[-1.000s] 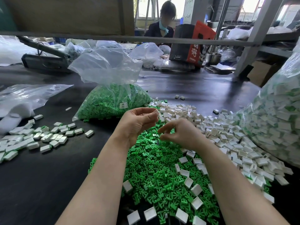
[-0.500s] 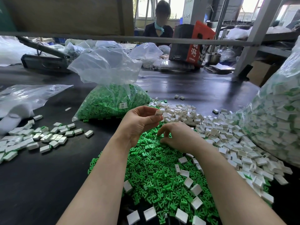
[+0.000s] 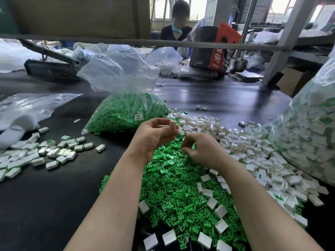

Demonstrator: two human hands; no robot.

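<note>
**Clip-into-shell assembly, mid-pickup**

Head view only. Pinching a shell (image 3: 172,123) upright at the tips of the left hand (image 3: 154,137), thumb and forefinger curled round it, other fingers folded under. Raised above the far edge of the clips (image 3: 174,187), near the loose shells (image 3: 253,153). Reaching down with the right hand (image 3: 204,151), just beside the left, fingers curled tight with tips at the clips. Cannot tell if anything pinched there, hidden by knuckles. All heaped on a dark table (image 3: 54,205), with done pieces (image 3: 45,153) well apart to the left and a bag (image 3: 126,109) of more clips behind.

Likely risks:
- Grabbing two tangled clips at once, or none, given the dense heap.
- Jamming the clip in skewed if pressed before lining up with the shell's open side.
- Dropping the shell, since gripped only by its end.
- Knocking stray shells deeper into the green heap with the right forearm
</note>
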